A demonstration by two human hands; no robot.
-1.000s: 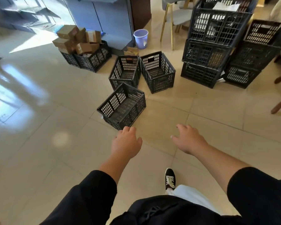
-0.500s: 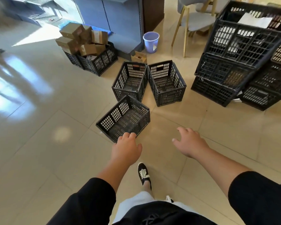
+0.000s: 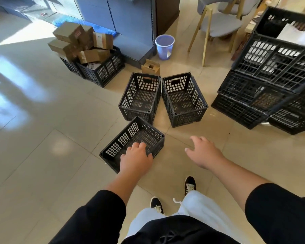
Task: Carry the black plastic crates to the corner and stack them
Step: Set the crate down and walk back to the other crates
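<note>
Three empty black plastic crates stand on the tiled floor in front of me. The nearest crate (image 3: 128,138) sits skewed, and my left hand (image 3: 136,159) hovers over its near rim with fingers loosely curled, holding nothing. Behind it stand a second crate (image 3: 141,95) and a third crate (image 3: 183,97) side by side. My right hand (image 3: 203,152) is spread open above bare floor, right of the nearest crate. A stack of larger black crates (image 3: 264,81) rises at the right.
A crate filled with cardboard boxes (image 3: 99,67) stands at the back left by a blue-grey cabinet (image 3: 130,23). A lilac bin (image 3: 164,46), a small open carton (image 3: 151,66) and a grey chair with wooden legs (image 3: 218,23) are behind the crates. My feet are below.
I have walked closer to the crates. My left hand has come over the nearest crate's near rim, and my right hand has stayed spread to its right.
</note>
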